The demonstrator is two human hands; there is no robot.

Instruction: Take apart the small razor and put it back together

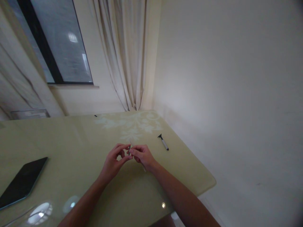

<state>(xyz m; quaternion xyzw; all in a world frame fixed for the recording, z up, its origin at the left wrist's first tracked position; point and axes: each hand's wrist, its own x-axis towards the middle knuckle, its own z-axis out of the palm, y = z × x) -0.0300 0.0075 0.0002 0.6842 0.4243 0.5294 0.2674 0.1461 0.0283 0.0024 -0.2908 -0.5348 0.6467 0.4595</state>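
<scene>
My left hand (116, 157) and my right hand (142, 155) meet above the table, fingertips close together. Between them is a small, narrow dark piece (129, 150), too small for me to tell its kind. The left thumb and fingertips pinch it at its two ends. On its right side my right thumb and index finger grip it. A pale end of something (144, 169) peeks out below the right hand; the rest is hidden by the palm. To the right of the hands lies a razor (163, 142) with a black head and a grey handle.
A black tablet (22, 181) lies on the glossy greenish table (78, 148) at the left. Near the far edge is a tiny dark bit (95, 115). Curtains (125, 56) and a window stand behind; a white wall (224, 94) borders the right side.
</scene>
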